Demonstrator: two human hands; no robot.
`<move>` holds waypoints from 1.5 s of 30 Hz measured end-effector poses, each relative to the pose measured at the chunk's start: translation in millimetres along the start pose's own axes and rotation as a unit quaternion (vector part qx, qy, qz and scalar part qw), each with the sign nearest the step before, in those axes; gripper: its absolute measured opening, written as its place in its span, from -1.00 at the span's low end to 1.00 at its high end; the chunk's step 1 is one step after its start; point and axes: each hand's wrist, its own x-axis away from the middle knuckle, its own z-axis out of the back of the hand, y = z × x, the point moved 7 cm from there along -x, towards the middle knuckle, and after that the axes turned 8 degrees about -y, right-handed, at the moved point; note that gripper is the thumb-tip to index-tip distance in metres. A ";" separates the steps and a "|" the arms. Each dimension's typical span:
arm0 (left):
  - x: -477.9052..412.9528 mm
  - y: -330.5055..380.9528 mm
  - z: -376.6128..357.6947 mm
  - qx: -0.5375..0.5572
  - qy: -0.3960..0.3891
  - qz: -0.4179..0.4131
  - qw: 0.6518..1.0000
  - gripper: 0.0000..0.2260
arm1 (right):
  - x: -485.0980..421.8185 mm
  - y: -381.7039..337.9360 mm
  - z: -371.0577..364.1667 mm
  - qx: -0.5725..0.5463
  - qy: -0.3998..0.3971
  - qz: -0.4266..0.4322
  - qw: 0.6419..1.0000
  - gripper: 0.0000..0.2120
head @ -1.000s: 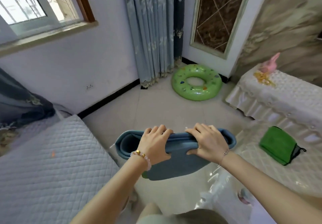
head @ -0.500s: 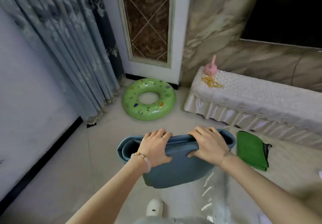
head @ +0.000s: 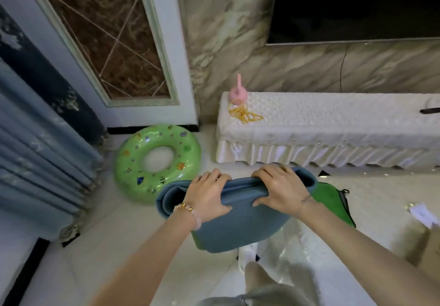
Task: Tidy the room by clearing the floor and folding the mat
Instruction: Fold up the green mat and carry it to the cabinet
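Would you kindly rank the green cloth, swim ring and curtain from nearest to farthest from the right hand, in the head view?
1. Green cloth: just right of the right hand, lower down.
2. Swim ring: to the left, on the floor.
3. Curtain: far left edge.

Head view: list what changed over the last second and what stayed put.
The view swung right: the window and quilted bed left the picture, the dark screen came in above the covered cabinet, and the swim ring slid leftward in frame. Nothing was taken or let go. The left hand and right hand grip the folded blue mat by its top edge as before.
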 end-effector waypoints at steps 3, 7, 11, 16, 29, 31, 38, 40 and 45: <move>-53.3 -17.2 15.4 0.010 -0.004 0.010 1.000 -0.40 | -54.8 35.4 -1.6 -0.009 -0.011 0.019 1.000 -0.40; -130.6 -33.3 45.9 0.000 -0.013 0.020 1.000 -0.38 | -122.0 87.3 8.5 -0.005 -0.016 0.012 1.000 -0.36; -207.6 -35.3 76.7 -0.027 0.006 0.006 1.000 -0.35 | -176.3 147.7 26.5 0.000 0.021 0.007 1.000 -0.34; -285.0 -35.6 93.9 -0.053 0.008 -0.016 0.998 -0.30 | -220.0 202.7 40.8 0.014 0.061 0.008 0.998 -0.44; -515.7 -47.2 138.4 -0.051 -0.045 -0.127 0.990 -0.38 | -350.5 356.2 51.2 0.055 0.047 -0.064 0.995 -0.49; -541.0 -40.8 147.0 -0.068 -0.036 -0.145 0.986 -0.38 | -359.8 375.7 57.0 0.054 0.054 -0.084 0.994 -0.51; -636.3 -4.8 170.3 -0.102 -0.031 -0.210 0.972 -0.34 | -377.3 461.0 57.4 0.071 0.054 -0.161 0.983 -0.43; -659.4 5.6 172.5 -0.105 -0.034 -0.213 0.971 -0.35 | -382.6 481.7 59.3 0.079 0.056 -0.165 0.981 -0.43; -709.1 29.0 180.9 -0.106 -0.016 -0.201 0.974 -0.37 | -397.1 534.9 61.8 0.098 0.062 -0.159 0.980 -0.46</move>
